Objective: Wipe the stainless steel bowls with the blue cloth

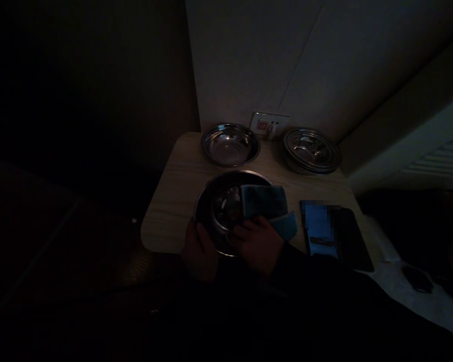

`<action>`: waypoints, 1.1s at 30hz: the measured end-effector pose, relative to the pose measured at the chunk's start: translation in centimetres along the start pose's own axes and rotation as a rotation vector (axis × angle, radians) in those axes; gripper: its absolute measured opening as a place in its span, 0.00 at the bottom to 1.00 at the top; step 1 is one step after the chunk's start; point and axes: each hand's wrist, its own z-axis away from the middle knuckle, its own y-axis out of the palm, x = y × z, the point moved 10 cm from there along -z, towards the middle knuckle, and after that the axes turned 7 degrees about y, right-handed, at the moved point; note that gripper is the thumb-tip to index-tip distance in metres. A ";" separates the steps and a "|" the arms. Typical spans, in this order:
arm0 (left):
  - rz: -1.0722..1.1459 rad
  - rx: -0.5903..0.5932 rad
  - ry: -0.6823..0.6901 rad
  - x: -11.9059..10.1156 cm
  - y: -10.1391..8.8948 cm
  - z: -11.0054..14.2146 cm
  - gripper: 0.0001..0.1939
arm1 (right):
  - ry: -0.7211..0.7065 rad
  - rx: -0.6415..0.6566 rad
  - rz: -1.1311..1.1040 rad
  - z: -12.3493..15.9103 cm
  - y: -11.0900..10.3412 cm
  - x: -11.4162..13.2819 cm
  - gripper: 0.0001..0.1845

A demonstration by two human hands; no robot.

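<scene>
Steel basin is sitting on the worktop, small bowl lying inside it. Left hand looks to be pinching the basin's near-left rim, thumb and fingers either side. Right hand is reaching over the basin's near-right rim, fingers curling at the small bowl's edge; too dark to tell whether it's gripping bowl or cloth. Blue cloth is draping over the basin's right side. Single bowl is standing behind the basin, stack back-right of it, phone lying to its right.

Handling, my guess: small bowl is thin, stiff, light, hard to break, slippery if wet. Rim is offering the best hold; the rounded wall would be skidding under fingertips. Cloth should be soft, folding anywhere.
</scene>
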 end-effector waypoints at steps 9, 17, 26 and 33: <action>0.047 0.081 -0.028 0.2 0.5 -0.1 0.18 | -0.032 0.052 0.054 0.3 0.2 -0.5 0.10; 0.049 0.060 -0.018 0.6 0.5 -0.1 0.19 | -0.041 0.004 0.013 -0.3 -0.2 0.1 0.12; 0.024 0.021 -0.013 0.4 0.0 0.0 0.19 | 0.006 -0.003 -0.073 -0.4 -0.1 0.7 0.15; 0.019 0.059 0.028 0.1 0.6 0.3 0.18 | 0.050 0.054 0.059 1.3 0.4 -0.5 0.11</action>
